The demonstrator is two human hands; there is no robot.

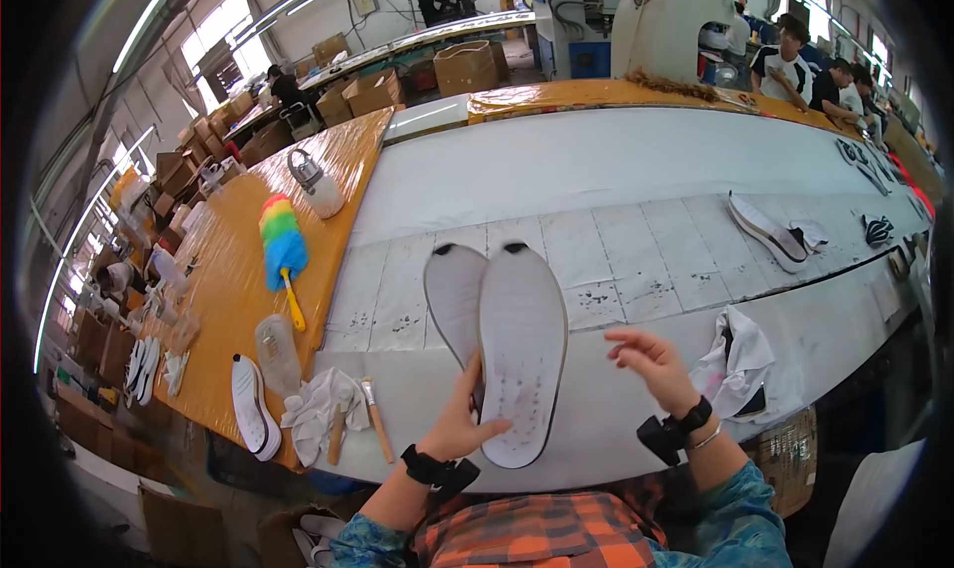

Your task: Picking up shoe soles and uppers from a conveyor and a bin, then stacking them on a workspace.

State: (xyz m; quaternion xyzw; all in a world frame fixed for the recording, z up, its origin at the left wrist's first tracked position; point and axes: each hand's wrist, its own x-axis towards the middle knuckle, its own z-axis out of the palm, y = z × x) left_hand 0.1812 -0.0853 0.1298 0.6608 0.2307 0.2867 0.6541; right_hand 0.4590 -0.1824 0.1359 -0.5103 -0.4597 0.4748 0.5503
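Left hand (459, 424): grasping the near end of a pair of white shoes with dark-edged soles (502, 334), soles up, side by side and touching, toes pointing away. Thumb lies on the nearer sole; fingers are hidden between or behind the pair. The shoes sit above the white conveyor belt (616, 161), directly before the person.

Right hand (651, 361): released, fingers loosely curled, holding nothing, just beside the right edge of the shoes, not touching them.

Containers:
- Clear plastic squeeze bottle (277, 354), lying on the orange-yellow side table (224, 280); contents cannot be told.
- Pale jug-like vessel with a metal handle (316, 184), upright at the table's far end; contents not visible.
- Brown cardboard boxes (464, 67), beyond the belt; flaps open, contents hidden.

Other items:
- Rainbow-coloured duster with a yellow handle (283, 242), on the side table.
- Single white shoe (249, 406), sole up, at the table's near edge.
- Crumpled white cloth (323, 404) and two wooden-handled brushes (376, 419), at the belt's near left corner.
- White shoe on its side (767, 232), far right on the belt.
- White rag over a dark object (740, 359), right of the open hand.
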